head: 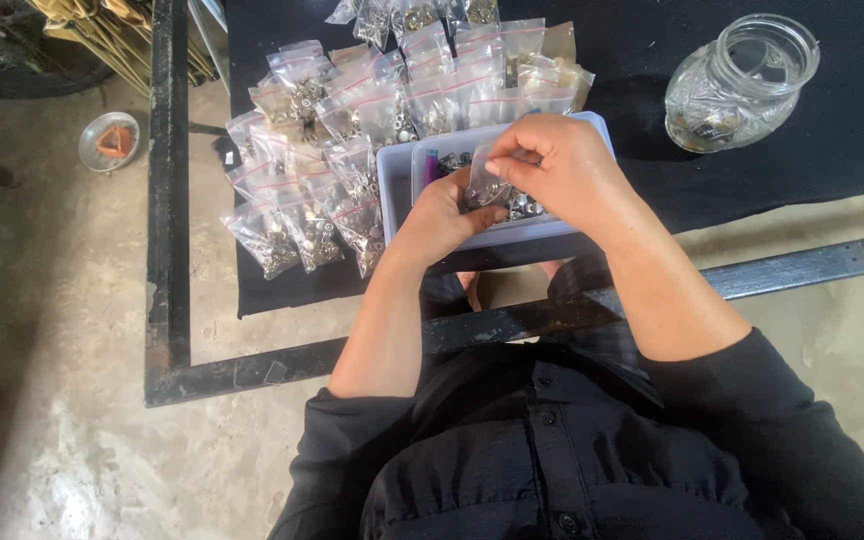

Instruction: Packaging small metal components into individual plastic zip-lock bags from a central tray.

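Note:
My left hand (pixel 442 218) and my right hand (pixel 557 170) are together over a pale lilac plastic tray (pixel 394 190), both gripping one small clear zip bag (pixel 487 183) with small metal parts in it. The left hand holds the bag from below; the right pinches its top edge. Loose shiny metal parts (pixel 524 206) lie in the tray under the hands. Part of the tray is hidden by my hands.
Several filled clear zip bags (pixel 332 150) with red strips lie on a black cloth (pixel 632 70) left of and behind the tray. A clear glass jar (pixel 737 85) stands at the right. A black metal frame (pixel 167 200) borders the cloth. A small metal dish (pixel 109 141) sits on the concrete floor.

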